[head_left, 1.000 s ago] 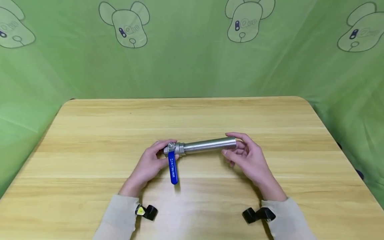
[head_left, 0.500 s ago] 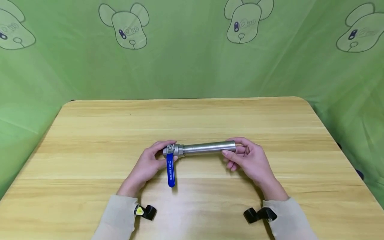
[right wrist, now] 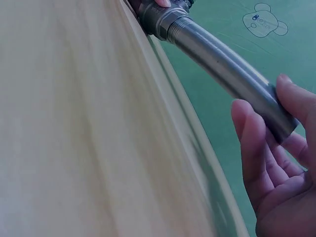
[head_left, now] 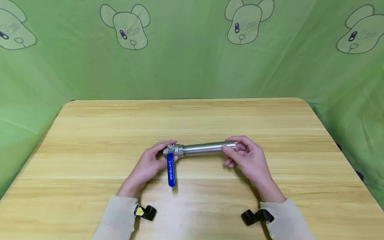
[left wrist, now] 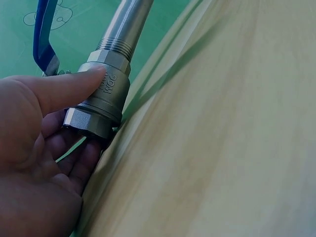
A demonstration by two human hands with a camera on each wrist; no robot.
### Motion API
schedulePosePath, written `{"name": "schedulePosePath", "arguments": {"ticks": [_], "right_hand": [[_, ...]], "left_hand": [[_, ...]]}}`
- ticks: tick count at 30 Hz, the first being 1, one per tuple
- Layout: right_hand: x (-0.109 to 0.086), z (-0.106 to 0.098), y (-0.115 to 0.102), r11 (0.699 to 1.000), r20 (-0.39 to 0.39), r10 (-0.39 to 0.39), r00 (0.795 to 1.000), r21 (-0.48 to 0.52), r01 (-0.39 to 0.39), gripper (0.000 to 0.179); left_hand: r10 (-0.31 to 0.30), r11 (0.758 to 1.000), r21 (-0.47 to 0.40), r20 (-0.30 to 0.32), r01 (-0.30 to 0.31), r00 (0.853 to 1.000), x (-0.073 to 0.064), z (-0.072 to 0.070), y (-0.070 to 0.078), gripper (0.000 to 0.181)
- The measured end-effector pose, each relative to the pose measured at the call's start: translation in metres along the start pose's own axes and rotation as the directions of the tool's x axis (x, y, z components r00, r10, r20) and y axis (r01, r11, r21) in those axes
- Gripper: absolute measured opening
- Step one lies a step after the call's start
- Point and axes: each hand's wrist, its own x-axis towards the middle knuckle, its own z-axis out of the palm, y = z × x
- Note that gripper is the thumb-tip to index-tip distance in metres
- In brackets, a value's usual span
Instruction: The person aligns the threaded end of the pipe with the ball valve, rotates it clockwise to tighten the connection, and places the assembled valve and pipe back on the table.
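Observation:
My left hand (head_left: 149, 164) grips a steel ball valve (head_left: 179, 150) by its body, thumb laid along the near side. The valve's blue lever (head_left: 170, 170) points toward me. Out of the valve's right end runs a smooth silver pipe (head_left: 204, 148), its threaded end seated in the hex collar, with some thread (left wrist: 116, 45) showing in the left wrist view. At the pipe's free end my right hand (head_left: 249, 159) pinches it between thumb and fingers. In the right wrist view the thumb and fingers lie on opposite sides of the pipe (right wrist: 227, 66).
A wood-grain table (head_left: 192, 116) lies under both hands. Green cloth (head_left: 186, 60) printed with cartoon heads hangs behind it and along both sides. Black camera mounts (head_left: 149, 212) sit at both wrists, over light sleeves.
My right fingers have shifted around the pipe's end, the thumb now higher across it. The pipe has dropped slightly in view, and the lever has tilted a little leftward. The left hand keeps its grip.

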Motion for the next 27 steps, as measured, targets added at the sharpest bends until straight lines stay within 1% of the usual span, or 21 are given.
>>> {"name": "schedulePosePath", "arguments": {"ticks": [4, 7, 11, 13, 15, 18, 27], "right_hand": [[-0.0003, 0.0005, -0.0009, 1.000, -0.007, 0.011, 1.000, -0.015, -0.012, 0.041], [-0.0010, -0.0001, -0.0010, 1.000, 0.003, 0.009, 1.000, -0.003, -0.009, 0.046], [-0.0018, -0.0022, 0.0001, 0.999, 0.030, -0.028, 0.999, 0.047, 0.027, 0.057], [-0.0019, -0.0033, 0.0013, 0.996, 0.045, -0.054, 0.998, 0.075, 0.051, 0.058], [-0.0019, -0.0042, 0.0027, 0.994, 0.057, -0.072, 0.996, 0.091, 0.067, 0.056], [-0.0018, -0.0048, 0.0038, 0.993, 0.064, -0.074, 0.995, 0.094, 0.068, 0.050], [-0.0009, -0.0046, 0.0025, 0.998, 0.048, -0.029, 0.998, 0.065, 0.026, 0.045]], "left_hand": [[-0.002, 1.000, -0.006, 0.000, 0.002, 1.000, -0.0001, 0.0006, 0.0004, 0.055], [-0.004, 1.000, -0.008, 0.000, 0.004, 1.000, -0.0002, 0.0007, 0.0005, 0.055], [-0.006, 1.000, -0.003, -0.002, 0.005, 1.000, -0.0001, 0.0007, 0.0006, 0.055], [-0.005, 1.000, -0.002, -0.003, 0.005, 1.000, -0.0002, 0.0007, 0.0005, 0.055], [-0.003, 1.000, -0.008, -0.002, 0.003, 1.000, -0.0005, 0.0008, 0.0004, 0.056], [0.001, 1.000, -0.016, -0.003, -0.001, 1.000, -0.0010, 0.0009, 0.0006, 0.057], [0.002, 1.000, -0.018, -0.009, -0.002, 1.000, -0.0008, 0.0010, 0.0013, 0.056]]}}
